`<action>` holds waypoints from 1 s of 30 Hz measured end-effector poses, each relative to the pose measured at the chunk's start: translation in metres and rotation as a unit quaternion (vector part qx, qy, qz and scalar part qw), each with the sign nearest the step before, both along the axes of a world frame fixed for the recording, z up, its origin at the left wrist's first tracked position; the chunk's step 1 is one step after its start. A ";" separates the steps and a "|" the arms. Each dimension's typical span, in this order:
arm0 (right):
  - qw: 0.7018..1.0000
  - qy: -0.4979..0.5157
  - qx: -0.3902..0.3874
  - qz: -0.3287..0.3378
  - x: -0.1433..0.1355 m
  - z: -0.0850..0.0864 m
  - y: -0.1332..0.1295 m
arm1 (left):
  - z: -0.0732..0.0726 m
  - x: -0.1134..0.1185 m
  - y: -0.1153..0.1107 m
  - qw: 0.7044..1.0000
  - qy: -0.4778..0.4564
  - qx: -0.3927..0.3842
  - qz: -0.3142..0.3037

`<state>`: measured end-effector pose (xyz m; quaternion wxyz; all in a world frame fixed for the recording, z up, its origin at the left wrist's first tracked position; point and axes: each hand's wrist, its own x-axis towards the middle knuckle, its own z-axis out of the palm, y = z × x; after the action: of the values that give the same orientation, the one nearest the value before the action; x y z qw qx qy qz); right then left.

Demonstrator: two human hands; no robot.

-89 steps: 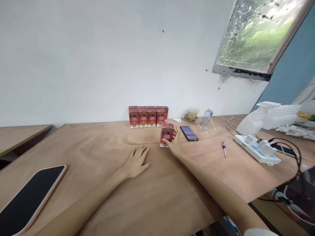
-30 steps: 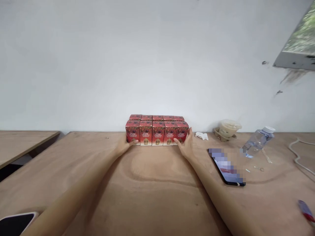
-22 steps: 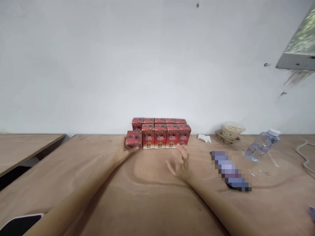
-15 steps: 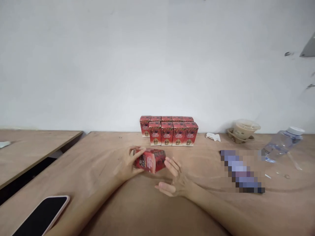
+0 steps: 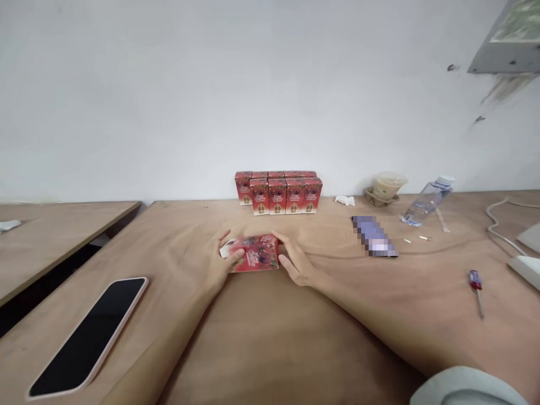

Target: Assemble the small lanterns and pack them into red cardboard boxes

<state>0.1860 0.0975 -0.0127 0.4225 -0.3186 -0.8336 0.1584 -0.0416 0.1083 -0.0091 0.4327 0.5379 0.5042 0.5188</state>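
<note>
A red printed cardboard box (image 5: 258, 256) lies on its side above the table, long side toward me, its pale end to the left. My left hand (image 5: 221, 264) grips that left end, thumb across the front face and fingers behind. At the opposite end, my right hand (image 5: 297, 264) is closed against the box, with its fingertips on the upper corner and the thumb by the right edge. Beyond my hands, several matching red boxes (image 5: 277, 197) stand upright in two rows near the wall.
A phone with a pink case (image 5: 90, 334) lies at left. On the right are a pixelated phone-like object (image 5: 373, 236), a lidded cup (image 5: 388, 185) in a carrier, a tilted clear bottle (image 5: 426, 202), crumpled tissue (image 5: 345, 200), a screwdriver (image 5: 476, 287) and a white cable (image 5: 495, 222).
My right hand has gone from spread beside the box to closed against its right end. The box has turned sideways to me. The view has shifted downward and right.
</note>
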 end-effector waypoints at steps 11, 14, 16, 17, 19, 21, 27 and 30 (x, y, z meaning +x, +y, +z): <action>0.966 0.150 -0.209 0.036 -0.004 0.000 -0.034 | -0.002 0.008 -0.017 0.998 -0.049 0.028 0.041; 0.946 0.207 -0.246 0.039 -0.002 -0.004 -0.049 | -0.001 0.015 -0.034 0.997 -0.061 0.039 0.028; 0.933 0.239 -0.266 0.033 0.000 -0.007 -0.059 | -0.001 0.019 -0.041 0.997 -0.067 0.040 0.016; 0.928 0.253 -0.274 0.025 0.002 -0.007 -0.064 | -0.001 0.020 -0.043 0.997 -0.069 0.037 0.008; 0.922 0.269 -0.280 0.007 0.005 -0.009 -0.073 | 0.000 0.022 -0.045 0.997 -0.068 0.032 -0.006; 0.920 0.273 -0.280 -0.004 0.008 -0.009 -0.079 | 0.001 0.022 -0.044 0.998 -0.061 0.030 -0.017; 0.917 0.274 -0.289 -0.016 0.010 -0.009 -0.081 | 0.002 0.021 -0.042 0.999 -0.032 0.030 -0.032; 0.918 0.278 -0.282 -0.016 0.007 -0.007 -0.083 | 0.001 0.021 -0.043 0.998 -0.028 0.035 -0.034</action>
<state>0.1929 0.0144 -0.0194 0.5321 -0.3811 -0.5984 0.4620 -0.0208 0.0649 -0.0085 0.4447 0.5550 0.4550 0.5359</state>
